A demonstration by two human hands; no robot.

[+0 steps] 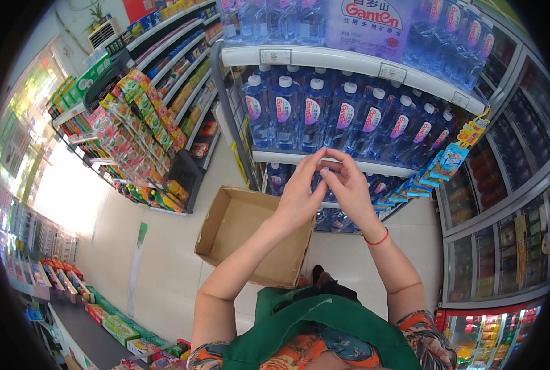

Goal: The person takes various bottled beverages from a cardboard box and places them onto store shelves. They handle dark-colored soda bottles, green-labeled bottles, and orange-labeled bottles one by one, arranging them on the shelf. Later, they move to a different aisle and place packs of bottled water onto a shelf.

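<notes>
Both hands are raised in front of a shelf rack of water bottles, fingertips meeting. My left hand (302,194) comes from the lower left, its fingers touching those of my right hand (349,187), which has a red string on the wrist. No object shows between them. Behind the fingers runs the white shelf edge (390,167), with a row of blue Ganten water bottles (313,115) standing upright above it. An open, shallow cardboard box (245,226) lies below my left forearm; its inside shows no goods. More bottles (276,179) stand on the shelf below, partly hidden by the hands.
Glass-door drink coolers (483,203) line the right side. Blue snack packets (446,162) hang at the rack's right end. To the left is a display stand with hanging packets (131,148). A counter (83,328) with small boxes is at lower left. Tiled floor (168,268) lies between.
</notes>
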